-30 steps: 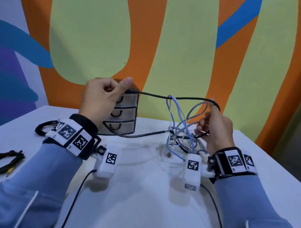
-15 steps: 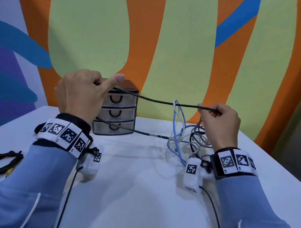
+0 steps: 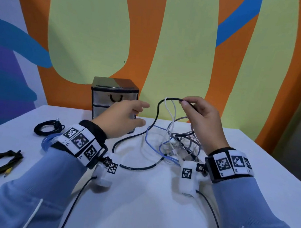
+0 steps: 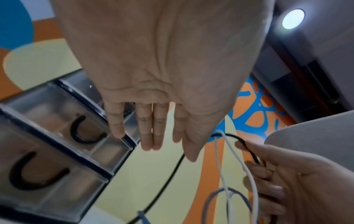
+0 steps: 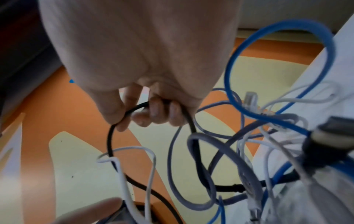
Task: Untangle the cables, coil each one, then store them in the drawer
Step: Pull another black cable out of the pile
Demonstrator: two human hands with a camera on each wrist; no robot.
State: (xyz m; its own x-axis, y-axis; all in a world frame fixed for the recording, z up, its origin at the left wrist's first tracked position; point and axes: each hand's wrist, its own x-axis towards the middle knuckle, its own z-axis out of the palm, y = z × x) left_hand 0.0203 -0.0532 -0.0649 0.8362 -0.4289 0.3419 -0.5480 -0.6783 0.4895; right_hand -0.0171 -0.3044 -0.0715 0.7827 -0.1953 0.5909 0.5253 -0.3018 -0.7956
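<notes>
Now: right hand (image 3: pixel 201 123) pinching thin black cable (image 3: pixel 157 112) above tangled blue, white and grey cables (image 3: pixel 177 144) mid white table (image 3: pixel 137 196); bare tabletop toward near edge. Left hand (image 3: pixel 122 119) empty, fingers straight, fronting small three-drawer plastic chest (image 3: pixel 114 89), drawers closed.

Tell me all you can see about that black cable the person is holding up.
The black cable is thin, round and smooth where it is held, looking braided lower down. The right hand pinches it into a raised arch above the tangle; a white cable hangs over that arch. From there it drops to the white table and curves toward the left wrist. The left hand is open beside it, not touching.
</notes>
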